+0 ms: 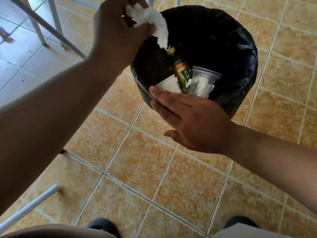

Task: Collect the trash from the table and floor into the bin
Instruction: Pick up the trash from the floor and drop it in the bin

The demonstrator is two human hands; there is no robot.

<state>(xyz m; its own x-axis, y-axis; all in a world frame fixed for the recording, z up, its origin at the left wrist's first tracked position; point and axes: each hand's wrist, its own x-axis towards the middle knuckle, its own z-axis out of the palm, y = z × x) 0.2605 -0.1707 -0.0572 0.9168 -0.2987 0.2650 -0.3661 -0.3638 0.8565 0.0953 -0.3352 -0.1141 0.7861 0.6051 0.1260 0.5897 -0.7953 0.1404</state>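
A bin lined with a black bag (pixel 228 40) stands on the tiled floor ahead of me. Inside lie a bottle with an orange and green label (pixel 182 70), a clear plastic cup (pixel 203 81) and a white paper cup (pixel 169 84). My left hand (pixel 118 33) holds a crumpled white tissue (pixel 152 21) over the bin's left rim, and part of the tissue hangs down from my fingers. With its fingers straight, my right hand (pixel 192 121) lies flat at the bin's near rim and holds nothing.
White metal table or chair legs (pixel 54 23) stand at the upper left, and another white leg (pixel 29 205) crosses the lower left. Orange floor tiles (pixel 137 162) spread around the bin. My shoes (pixel 103 227) show at the bottom edge.
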